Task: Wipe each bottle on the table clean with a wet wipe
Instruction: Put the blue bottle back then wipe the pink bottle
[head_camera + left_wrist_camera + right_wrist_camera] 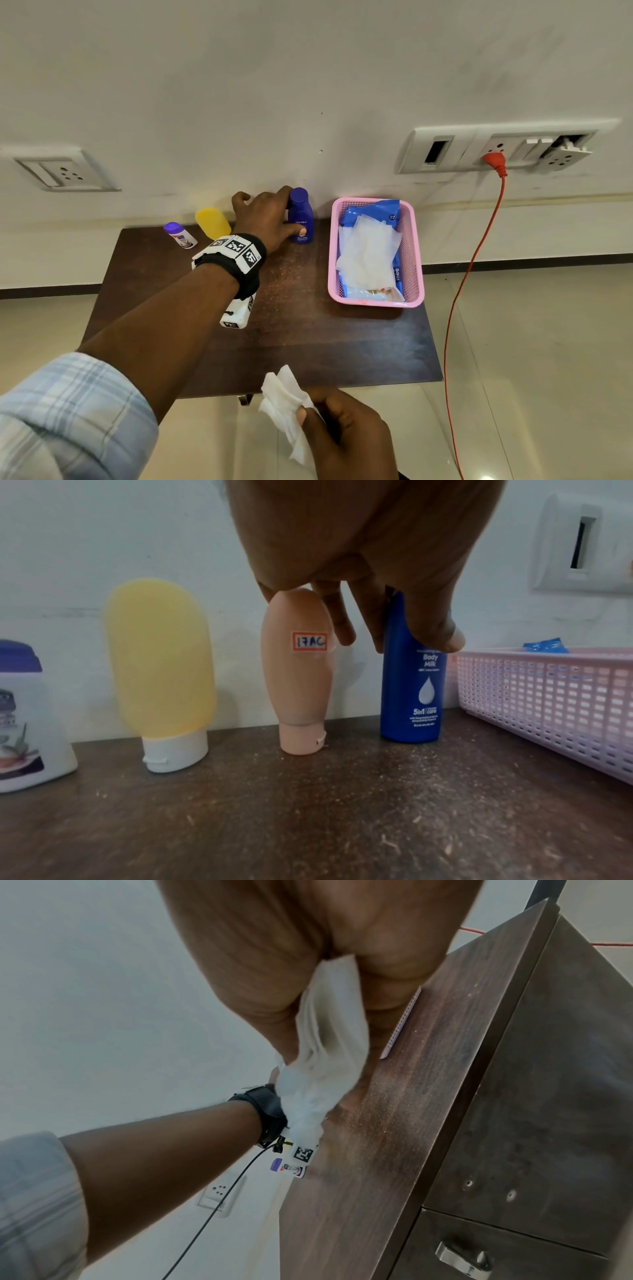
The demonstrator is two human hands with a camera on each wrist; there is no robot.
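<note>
The left hand [270, 219] reaches to the table's [308, 335] far edge, thumb and fingers curled round the upright blue bottle [300, 219]. The peach tube [297, 669] stands just left of its fingers. The right hand [346, 435], nearer the body, pinches a crumpled wet wipe [286, 404].

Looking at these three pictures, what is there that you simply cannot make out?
- Peach bottle: hidden behind the left hand in the head view; only the left wrist view shows it.
- Blue bottle: its small print is too blurred to read in either view.
- White bottle: cut off by the left wrist picture's left edge.
- Right hand: its fingers on the wet wipe are mostly hidden, by the palm in the right wrist view.
</note>
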